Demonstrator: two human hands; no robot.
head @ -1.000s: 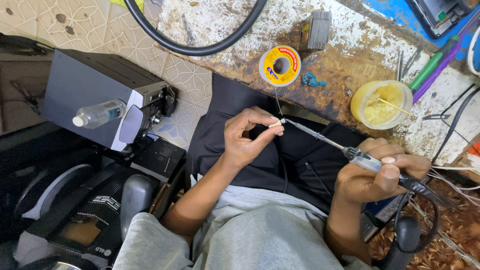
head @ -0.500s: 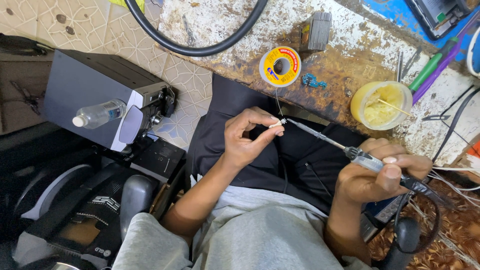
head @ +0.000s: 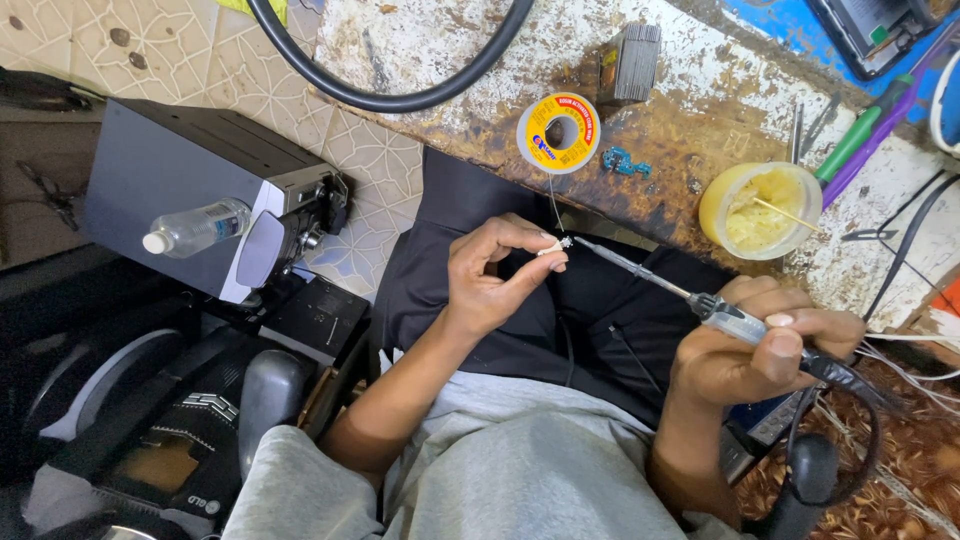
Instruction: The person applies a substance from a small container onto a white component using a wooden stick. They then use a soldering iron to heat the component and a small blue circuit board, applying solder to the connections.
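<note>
A plastic bottle (head: 195, 228) lies on a grey box (head: 170, 180) at far left, above the tiled floor (head: 200, 60). The left hand (head: 490, 280) pinches a small white part (head: 552, 247) between thumb and fingertips, over the lap. A thin solder wire (head: 551, 205) runs down to it from the yellow-labelled solder spool (head: 558, 133) on the worn bench (head: 700, 110). The right hand (head: 760, 345) is clenched around a soldering iron (head: 700, 305), tip touching the part. A yellow paste tub (head: 760, 210) stands beyond.
</note>
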